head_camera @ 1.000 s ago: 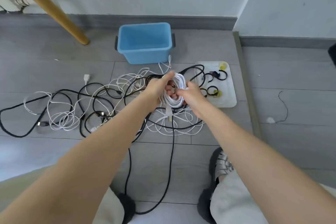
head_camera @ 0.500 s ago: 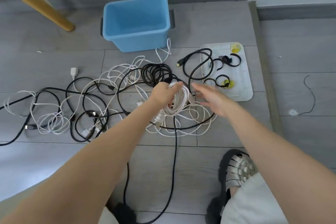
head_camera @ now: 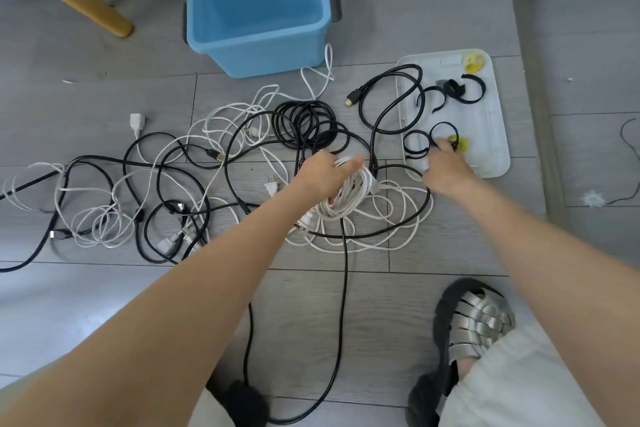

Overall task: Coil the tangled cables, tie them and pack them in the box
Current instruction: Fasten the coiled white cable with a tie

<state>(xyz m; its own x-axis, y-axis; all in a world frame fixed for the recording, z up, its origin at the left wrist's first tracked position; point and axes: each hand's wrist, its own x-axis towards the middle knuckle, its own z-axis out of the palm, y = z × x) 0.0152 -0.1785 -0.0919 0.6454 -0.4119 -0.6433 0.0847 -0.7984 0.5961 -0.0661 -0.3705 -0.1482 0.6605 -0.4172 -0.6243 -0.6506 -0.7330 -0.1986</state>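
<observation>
No readable text, labels or numbers (plugs too blurred).

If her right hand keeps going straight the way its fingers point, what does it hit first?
Most likely the black strap loop on the white tray; the right hand already reaches its edge, though height above it is unclear.

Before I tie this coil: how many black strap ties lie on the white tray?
4 on the white tray: two open straps in its far half, two loops in its near half, by the right hand. The hand may hide more.
</observation>
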